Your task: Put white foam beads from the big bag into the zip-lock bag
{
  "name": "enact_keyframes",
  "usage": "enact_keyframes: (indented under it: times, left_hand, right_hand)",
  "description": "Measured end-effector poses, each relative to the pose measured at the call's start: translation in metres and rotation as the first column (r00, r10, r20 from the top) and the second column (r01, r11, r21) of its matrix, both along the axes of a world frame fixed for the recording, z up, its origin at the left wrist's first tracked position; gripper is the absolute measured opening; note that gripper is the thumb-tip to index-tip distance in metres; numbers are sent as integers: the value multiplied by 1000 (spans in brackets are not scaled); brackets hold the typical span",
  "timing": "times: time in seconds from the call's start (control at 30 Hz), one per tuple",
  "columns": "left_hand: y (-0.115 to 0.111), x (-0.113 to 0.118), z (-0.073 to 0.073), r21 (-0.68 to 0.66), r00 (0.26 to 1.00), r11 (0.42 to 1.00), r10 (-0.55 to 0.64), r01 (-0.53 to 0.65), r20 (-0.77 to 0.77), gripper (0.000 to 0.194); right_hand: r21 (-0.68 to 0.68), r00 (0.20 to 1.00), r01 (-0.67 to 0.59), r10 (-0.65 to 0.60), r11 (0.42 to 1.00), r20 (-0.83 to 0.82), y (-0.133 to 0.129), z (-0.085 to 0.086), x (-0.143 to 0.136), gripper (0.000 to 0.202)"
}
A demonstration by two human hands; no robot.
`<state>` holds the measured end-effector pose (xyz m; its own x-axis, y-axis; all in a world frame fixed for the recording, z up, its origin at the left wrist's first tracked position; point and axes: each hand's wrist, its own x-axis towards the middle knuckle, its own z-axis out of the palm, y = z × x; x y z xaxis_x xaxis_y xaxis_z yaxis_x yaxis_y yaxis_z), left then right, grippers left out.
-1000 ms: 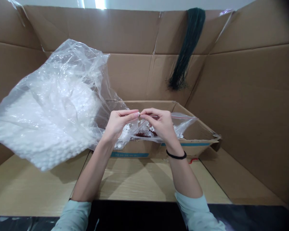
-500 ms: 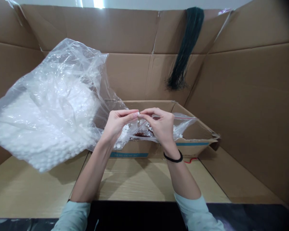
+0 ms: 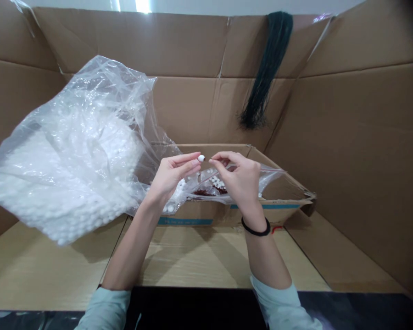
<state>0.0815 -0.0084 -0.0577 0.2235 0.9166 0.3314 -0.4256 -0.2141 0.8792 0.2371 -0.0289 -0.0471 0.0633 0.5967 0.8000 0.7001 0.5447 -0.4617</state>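
Between the thumb and fingers of my left hand is a small white ball with a dark spot on its right side. Just right of it, my right hand has its thumb and forefinger pinched together; anything between them is too small to make out. Below both hands, an open zip bag lies in a cardboard box, with small white balls and dark red bits showing inside. A large clear bag full of white balls leans at the left.
Tall cardboard walls surround the work area. A bundle of dark green strands hangs over the back wall. The wooden table lies in front of the box, and a red string is near its right front.
My right hand has moved right, away from my left fingertips. The white ball now shows more fully in my left hand, and more of the zip bag's contents are visible.
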Motion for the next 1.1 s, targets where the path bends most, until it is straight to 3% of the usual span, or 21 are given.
enact_keyframes:
  times: [0.1, 0.3, 0.47, 0.6, 0.73, 0.83, 0.93, 1.1]
  left_hand:
    - [3, 2, -4, -10, 999, 1000, -25, 25, -48, 26]
    - [4, 5, -10, 64, 942, 997, -13, 36, -337, 28]
    - [4, 3, -10, 110, 926, 994, 62, -22, -372, 21]
    - [3, 3, -9, 35, 940, 999, -5, 18, -340, 24]
    - [3, 5, -7, -23, 984, 999, -31, 27, -177, 23]
    - [3, 5, -6, -13, 996, 1000, -6, 5, -88, 23]
    - [5, 5, -5, -12, 993, 999, 41, -43, -107, 27]
    - [4, 4, -3, 35, 977, 992, 122, -118, -177, 41]
  right_hand:
    - [-26, 998, 60, -60, 998, 8, -3, 2, 3, 8]
    - [26, 991, 130, -129, 991, -36, -8, 5, 2, 8]
    - [27, 994, 105, -104, 994, -42, -7, 5, 2, 8]
    - [41, 994, 83, -80, 996, -71, -6, 4, 1, 7]
    - [46, 989, -18, 24, 999, -145, -6, 3, 2, 9]
    - [-62, 961, -163, 144, 985, -237, -6, 3, 3, 11]
    - [-143, 918, -297, 241, 944, -315, -5, 2, 1, 13]
    - [-111, 870, -393, 330, 913, -367, 0, -3, -9, 12]
